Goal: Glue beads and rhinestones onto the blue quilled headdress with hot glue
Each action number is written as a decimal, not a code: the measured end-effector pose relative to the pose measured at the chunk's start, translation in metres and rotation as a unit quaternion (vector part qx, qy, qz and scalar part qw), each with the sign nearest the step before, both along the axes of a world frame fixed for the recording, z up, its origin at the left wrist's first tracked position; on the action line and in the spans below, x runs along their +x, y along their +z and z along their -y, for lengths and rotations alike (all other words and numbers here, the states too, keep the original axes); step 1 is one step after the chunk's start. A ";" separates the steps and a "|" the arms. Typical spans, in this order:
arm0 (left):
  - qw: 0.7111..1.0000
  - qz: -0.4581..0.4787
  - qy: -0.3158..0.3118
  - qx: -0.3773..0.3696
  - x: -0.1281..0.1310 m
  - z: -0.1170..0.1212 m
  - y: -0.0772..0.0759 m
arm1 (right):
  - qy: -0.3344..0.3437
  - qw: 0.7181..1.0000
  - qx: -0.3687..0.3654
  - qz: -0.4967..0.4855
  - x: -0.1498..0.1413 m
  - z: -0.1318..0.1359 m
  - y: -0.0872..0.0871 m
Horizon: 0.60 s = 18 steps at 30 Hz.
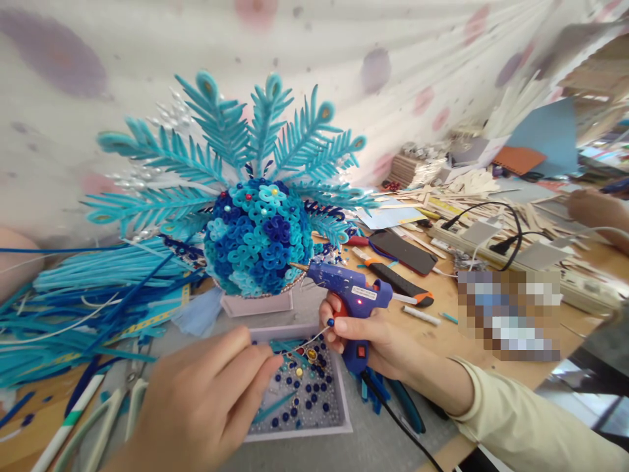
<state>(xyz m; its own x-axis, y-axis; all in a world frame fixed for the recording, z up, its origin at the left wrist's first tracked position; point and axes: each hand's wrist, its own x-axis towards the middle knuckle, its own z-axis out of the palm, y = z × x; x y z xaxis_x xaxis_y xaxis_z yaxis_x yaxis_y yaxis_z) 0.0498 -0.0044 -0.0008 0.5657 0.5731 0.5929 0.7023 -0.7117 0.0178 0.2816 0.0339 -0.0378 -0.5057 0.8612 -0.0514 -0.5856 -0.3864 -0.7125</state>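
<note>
My right hand point(366, 328) is wrapped round the grip of a blue hot glue gun point(344, 285), whose nozzle points left at the craft ball. Between its thumb and fingers it also pinches a small dark blue bead point(331, 322). A thin pale wire or thread point(307, 343) runs from the bead to my left hand point(196, 387), which has its fingers closed on it. Below lies a white tray point(344, 419) of blue and clear beads. Behind it stands a ball of blue pipe-cleaner flowers point(260, 236), topped with turquoise feather-like fronds point(265, 118).
Bundles of blue pipe cleaners point(108, 269) and pale-handled scissors point(111, 419) lie at left. At right are a utility knife point(398, 282), a dark phone-like slab point(403, 250), a power strip point(515, 262) and wooden sticks. Another person's hand point(599, 213) shows at far right.
</note>
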 end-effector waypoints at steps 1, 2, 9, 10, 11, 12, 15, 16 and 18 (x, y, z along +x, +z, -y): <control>1.000 -0.003 0.005 0.005 0.000 0.000 0.000 | -0.006 1.000 0.006 0.008 0.000 0.000 0.000; 1.000 -0.009 0.008 0.009 0.000 0.000 0.000 | -0.014 1.000 0.013 0.018 0.000 0.000 0.000; 0.999 -0.019 0.009 0.040 0.005 0.001 -0.003 | -0.038 0.993 0.063 0.096 -0.002 0.002 -0.001; 0.999 -0.019 0.008 0.043 0.006 0.001 -0.003 | -0.043 0.991 0.072 0.109 -0.001 0.002 -0.001; 0.999 -0.016 0.011 0.045 0.006 0.001 -0.004 | -0.052 0.987 0.081 0.126 -0.001 0.003 -0.001; 0.999 -0.009 0.013 0.051 0.007 0.001 -0.004 | -0.063 0.983 0.091 0.146 0.000 0.003 -0.002; 0.999 -0.011 -0.001 0.040 0.006 -0.001 -0.006 | -0.097 0.966 0.126 0.206 0.003 0.004 -0.006; 0.999 -0.017 -0.008 0.030 0.005 -0.001 -0.006 | -0.101 0.959 0.139 0.224 0.003 0.004 -0.006; 0.999 -0.027 -0.019 0.007 0.005 -0.002 -0.006 | -0.096 0.949 0.166 0.250 0.004 0.004 -0.005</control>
<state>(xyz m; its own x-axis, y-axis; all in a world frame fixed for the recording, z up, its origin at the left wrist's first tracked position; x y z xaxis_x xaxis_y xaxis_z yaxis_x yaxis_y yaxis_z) 0.0544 -0.0027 -0.0072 0.6183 0.5435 0.5678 0.6751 -0.7371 -0.0295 0.2859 0.0297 -0.0431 -0.3215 0.9457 0.0470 -0.1785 -0.0117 -0.9839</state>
